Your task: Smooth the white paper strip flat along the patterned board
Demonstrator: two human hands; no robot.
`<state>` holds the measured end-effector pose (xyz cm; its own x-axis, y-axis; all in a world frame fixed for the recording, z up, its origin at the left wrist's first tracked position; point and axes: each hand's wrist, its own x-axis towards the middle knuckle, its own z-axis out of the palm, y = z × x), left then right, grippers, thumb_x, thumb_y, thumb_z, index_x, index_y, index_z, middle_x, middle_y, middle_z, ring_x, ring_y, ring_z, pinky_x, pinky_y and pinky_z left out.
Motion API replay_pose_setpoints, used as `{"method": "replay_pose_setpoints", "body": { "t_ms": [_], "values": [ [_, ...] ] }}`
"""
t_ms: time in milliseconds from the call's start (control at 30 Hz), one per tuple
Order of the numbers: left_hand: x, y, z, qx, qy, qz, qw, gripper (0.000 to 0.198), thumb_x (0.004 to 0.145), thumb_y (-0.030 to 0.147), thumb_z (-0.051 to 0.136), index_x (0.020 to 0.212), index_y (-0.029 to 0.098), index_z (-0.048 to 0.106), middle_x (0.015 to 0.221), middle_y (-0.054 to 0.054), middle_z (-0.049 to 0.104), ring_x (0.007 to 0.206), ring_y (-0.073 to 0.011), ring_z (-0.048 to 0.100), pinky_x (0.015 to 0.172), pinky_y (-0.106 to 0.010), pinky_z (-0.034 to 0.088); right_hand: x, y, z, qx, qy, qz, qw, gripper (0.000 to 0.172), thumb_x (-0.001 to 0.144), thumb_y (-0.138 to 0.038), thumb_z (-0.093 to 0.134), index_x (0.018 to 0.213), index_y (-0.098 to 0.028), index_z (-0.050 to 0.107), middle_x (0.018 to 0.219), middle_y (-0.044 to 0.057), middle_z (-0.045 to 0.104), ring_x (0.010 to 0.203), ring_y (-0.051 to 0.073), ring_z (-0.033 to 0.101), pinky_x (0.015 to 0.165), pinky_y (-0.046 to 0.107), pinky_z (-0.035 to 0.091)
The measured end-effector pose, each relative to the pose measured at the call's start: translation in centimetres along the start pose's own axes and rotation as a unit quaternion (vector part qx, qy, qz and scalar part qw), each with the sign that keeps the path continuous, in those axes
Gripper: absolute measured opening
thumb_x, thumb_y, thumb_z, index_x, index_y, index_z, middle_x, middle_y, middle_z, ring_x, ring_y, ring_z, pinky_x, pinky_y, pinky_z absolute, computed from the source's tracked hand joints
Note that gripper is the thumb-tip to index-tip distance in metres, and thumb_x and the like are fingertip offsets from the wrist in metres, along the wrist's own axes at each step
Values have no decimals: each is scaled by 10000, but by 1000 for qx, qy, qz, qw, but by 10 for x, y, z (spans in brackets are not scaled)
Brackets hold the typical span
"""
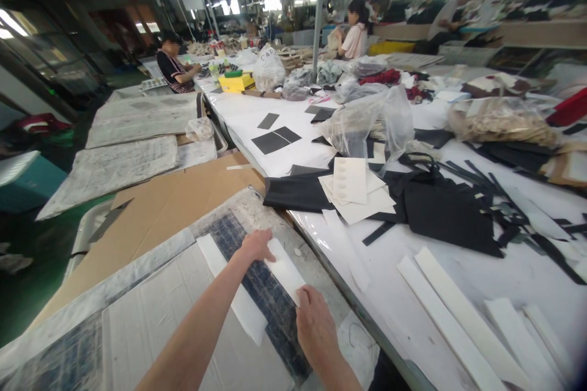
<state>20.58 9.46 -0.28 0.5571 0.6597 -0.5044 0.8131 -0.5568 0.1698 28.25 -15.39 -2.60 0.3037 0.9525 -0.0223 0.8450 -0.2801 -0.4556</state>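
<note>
A white strip (287, 269) lies lengthwise between my hands over a worn dark blue patch (257, 278) of the board. My left hand (258, 246) grips its far end, fingers bent over the edge. At the near end, my right hand (316, 321) pinches the strip between thumb and fingers. To the left, a second white strip (236, 296) rests along the patch's other edge, partly hidden under my left forearm. Its material cannot be told; it looks like stiff sheet or paper. The pale board (151, 311) beneath is scuffed and taped.
Brown cardboard (183, 189) lies beyond the board. On the white table (339, 256) at right are more white strips (458, 311), black sheets (449, 214), cream cards (351, 180) and a clear plastic bag (367, 119). A metal pole (320, 12) rises there. Several people sit farther back.
</note>
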Motion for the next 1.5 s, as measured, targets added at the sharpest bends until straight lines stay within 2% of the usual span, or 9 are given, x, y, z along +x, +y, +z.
{"method": "replay_pose_setpoints", "body": {
  "t_ms": [233, 400, 567, 633, 767, 867, 1067, 1300, 1500],
  "values": [
    [-11, -6, 11, -84, 25, 59, 994, 274, 808, 349, 715, 986, 152, 643, 1163, -81, 623, 1120, -259, 561, 967, -490, 455, 1, -1, -6, 41, -13, 24, 999, 346, 802, 54, 437, 1035, -148, 596, 1122, 130, 620, 1052, 285, 581, 922, 423, 502],
    [-46, -11, 13, -219, 47, 110, 968, 143, 768, 247, 652, 873, 159, 609, 798, 5, 634, 781, -174, 599, 736, -306, 475, 7, 5, -17, 68, -15, 45, 997, 228, 863, -99, 522, 1081, -149, 568, 1127, 130, 622, 1021, 265, 624, 858, 380, 537],
    [-85, -10, 8, -330, 33, 146, 932, 181, 770, 302, 635, 881, 162, 607, 732, 36, 599, 673, -135, 549, 599, -235, 415, 29, 13, -32, 78, -21, -11, 997, 664, 833, -245, 659, 1413, -106, 366, 1502, 195, 403, 1395, 301, 370, 1148, 453, 317],
    [-97, -9, 7, -358, 28, 155, 920, 208, 769, 324, 651, 887, 158, 611, 735, 36, 593, 663, -126, 534, 591, -226, 406, 38, 13, -39, 80, -62, -56, 993, 718, 825, -297, 689, 1439, -137, 354, 1488, 163, 455, 1385, 278, 395, 1159, 442, 282],
    [-107, -8, 7, -383, 40, 161, 909, 250, 749, 357, 695, 866, 155, 604, 722, 35, 582, 659, -125, 529, 586, -222, 404, 44, 8, -57, 61, -120, -67, 989, 262, 909, -318, 587, 1140, -198, 618, 1051, 65, 738, 1007, 234, 670, 872, 335, 478],
    [-105, -11, 12, -380, 70, 165, 908, 301, 720, 319, 729, 950, 171, 603, 833, 17, 630, 761, -152, 577, 685, -246, 451, 36, 0, -68, 16, -128, -52, 990, 166, 951, -269, 493, 979, -189, 635, 936, 72, 740, 874, 252, 699, 709, 323, 470],
    [-91, -15, 37, -347, 79, 178, 917, 807, 601, 175, 796, 1348, 220, 493, 1160, -65, 668, 1084, -256, 603, 1005, -392, 428, 26, -6, -53, -72, -140, 0, 988, 177, 897, -117, 486, 1001, -139, 627, 1004, 150, 689, 932, 318, 670, 693, 367, 473],
    [-85, -13, 60, -354, 102, 151, 917, 816, 569, 130, 795, 1338, 209, 535, 1388, -132, 562, 1316, -325, 461, 1147, -500, 284, 29, -1, -31, -58, -137, 32, 988, 178, 898, -128, 482, 1033, -126, 599, 1088, 178, 623, 1046, 340, 594, 762, 407, 480],
    [-104, -15, 55, -431, 164, 100, 882, 851, 630, 277, 816, 1398, 206, 457, 1405, -130, 518, 1356, -305, 418, 1165, -478, 279, 26, 6, -48, 43, -127, 40, 990, 157, 915, -166, 439, 949, -174, 592, 976, 102, 660, 906, 248, 622, 750, 354, 457]
  ]
}}
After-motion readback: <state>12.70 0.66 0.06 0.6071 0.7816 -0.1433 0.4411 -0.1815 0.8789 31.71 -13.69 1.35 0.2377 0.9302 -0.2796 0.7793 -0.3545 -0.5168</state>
